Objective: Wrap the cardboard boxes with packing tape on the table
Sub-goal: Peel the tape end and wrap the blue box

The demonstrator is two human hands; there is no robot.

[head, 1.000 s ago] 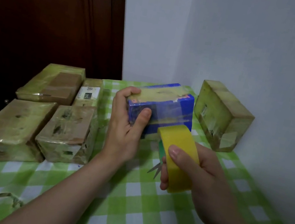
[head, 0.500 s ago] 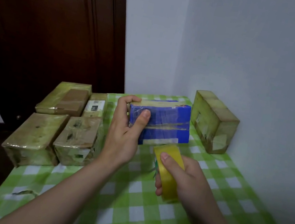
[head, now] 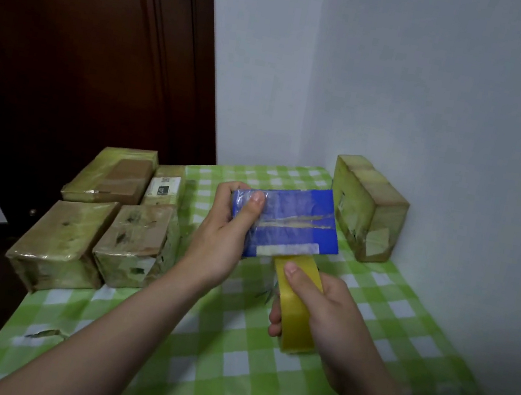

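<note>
Two bare hands work over a green-checked table: the right hand curls around a yellow tape roll, thumb on its rim, while the left hand pinches one end of a blue box held just above the roll. Keeping the strip taut and turning the box evenly should lay it flat; wrapped boxes wait beyond.

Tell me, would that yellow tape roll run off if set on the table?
Probably, if stood on edge: the yellow tape roll is round, so it could roll. Laid flat, it should stay. It seems light: the right hand holds it alone.
</note>
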